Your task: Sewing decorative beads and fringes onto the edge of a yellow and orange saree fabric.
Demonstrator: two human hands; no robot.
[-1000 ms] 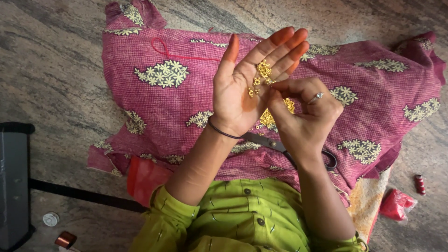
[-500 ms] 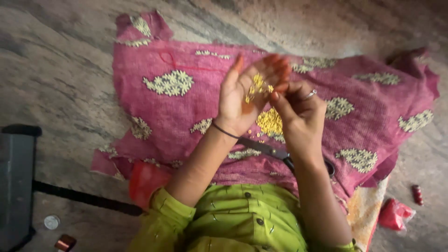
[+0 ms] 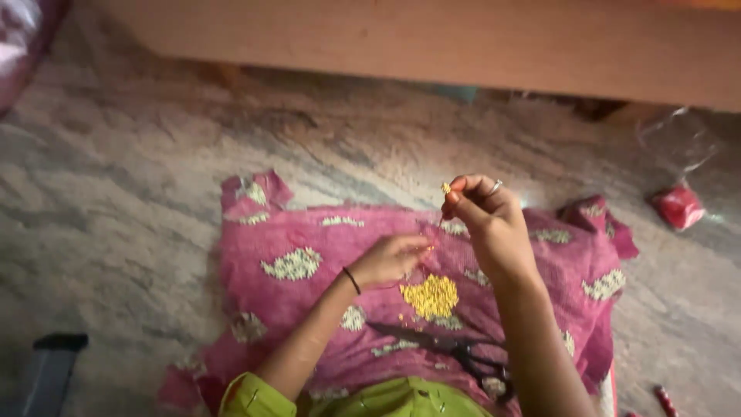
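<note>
My right hand [image 3: 485, 216] is raised above a pink patterned cloth [image 3: 309, 309] on the stone floor, its fingertips pinched on a small yellow bead [image 3: 445, 188], with a thin thread running down from it. My left hand [image 3: 390, 259] is lowered over the cloth with its fingers closed near the thread's lower end; what it holds is too small to make out. A pile of small yellow beads [image 3: 432, 296] lies on the cloth just below both hands. Black scissors [image 3: 455, 351] rest on the cloth near my lap.
A wooden furniture edge [image 3: 432, 46] spans the top. A red packet [image 3: 678, 207] with clear plastic lies on the floor at the right. A dark object [image 3: 50, 371] sits at the lower left, and a small red item [image 3: 665, 398] at the lower right.
The view has tilted up and away. My left hand, earlier held up palm-open with beads in it, has dropped to the cloth. My right hand has lifted with a bead.
</note>
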